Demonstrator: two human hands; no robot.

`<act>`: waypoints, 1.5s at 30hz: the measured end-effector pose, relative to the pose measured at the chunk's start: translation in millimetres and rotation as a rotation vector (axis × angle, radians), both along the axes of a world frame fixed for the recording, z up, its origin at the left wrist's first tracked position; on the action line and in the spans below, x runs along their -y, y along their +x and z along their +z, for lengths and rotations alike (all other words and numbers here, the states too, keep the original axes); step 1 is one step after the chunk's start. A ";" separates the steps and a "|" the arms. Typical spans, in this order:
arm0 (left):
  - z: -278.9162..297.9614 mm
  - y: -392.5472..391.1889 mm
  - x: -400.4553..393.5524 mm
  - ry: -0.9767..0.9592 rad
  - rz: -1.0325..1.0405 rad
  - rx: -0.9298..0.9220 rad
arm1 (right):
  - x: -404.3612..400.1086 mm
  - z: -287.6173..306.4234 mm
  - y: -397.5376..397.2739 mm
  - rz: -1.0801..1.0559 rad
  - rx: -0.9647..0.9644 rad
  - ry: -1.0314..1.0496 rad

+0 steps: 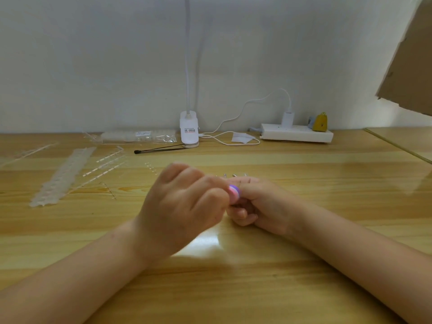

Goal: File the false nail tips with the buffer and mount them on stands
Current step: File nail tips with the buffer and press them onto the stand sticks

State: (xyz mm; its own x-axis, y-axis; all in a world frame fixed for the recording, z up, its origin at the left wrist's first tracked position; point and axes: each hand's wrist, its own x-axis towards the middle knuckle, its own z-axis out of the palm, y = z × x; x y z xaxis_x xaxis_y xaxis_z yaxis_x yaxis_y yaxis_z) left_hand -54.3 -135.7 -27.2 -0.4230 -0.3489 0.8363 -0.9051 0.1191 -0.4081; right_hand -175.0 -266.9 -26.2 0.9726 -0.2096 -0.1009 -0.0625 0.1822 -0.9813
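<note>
My two hands meet above the middle of the wooden table (304,265). A small pink and purple buffer (233,192) shows end-on between them. My right hand (257,203) grips it, with the fingers curled round it. My left hand (182,202) has its fingers curled, fingertips pressed against the buffer's end, pinching a nail tip that the fingers hide. Just behind the hands stand a few small stands (233,176), partly hidden. A translucent strip of nail tips (63,176) lies at the left, with clear stand sticks (105,166) beside it.
A clear bag of nail tips (140,136), a white clip lamp base (189,130) and a thin black tool (159,150) sit at the back. A white power strip (297,134) with a cable and a yellow object (320,122) lies back right. Cardboard (409,66) hangs upper right.
</note>
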 end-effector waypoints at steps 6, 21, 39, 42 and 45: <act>2.0 27.0 -3.6 0.088 0.180 -0.227 | -1.6 0.3 0.8 -0.088 0.001 0.074; -5.1 1.5 -4.0 0.472 -0.085 -0.924 | -4.4 -4.4 2.7 -0.185 0.091 -0.067; -10.1 23.2 -1.8 0.432 0.480 -0.960 | 6.9 -9.3 -9.2 -0.592 -0.035 -1.309; -14.0 23.6 0.6 0.515 0.529 -0.963 | 9.7 -11.6 -8.4 -0.590 -0.120 -1.476; -17.1 22.3 1.7 0.550 0.502 -0.931 | 12.5 -11.6 -6.1 -0.639 -0.134 -1.433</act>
State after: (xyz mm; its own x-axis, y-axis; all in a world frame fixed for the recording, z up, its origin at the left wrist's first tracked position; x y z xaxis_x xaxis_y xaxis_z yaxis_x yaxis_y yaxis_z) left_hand -32.0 -137.3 -44.3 0.5536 -0.7097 0.4357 -0.8215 -0.3798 0.4253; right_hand -181.1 -279.4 -37.8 0.6898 -0.5596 0.4594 -0.4395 -0.8279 -0.3486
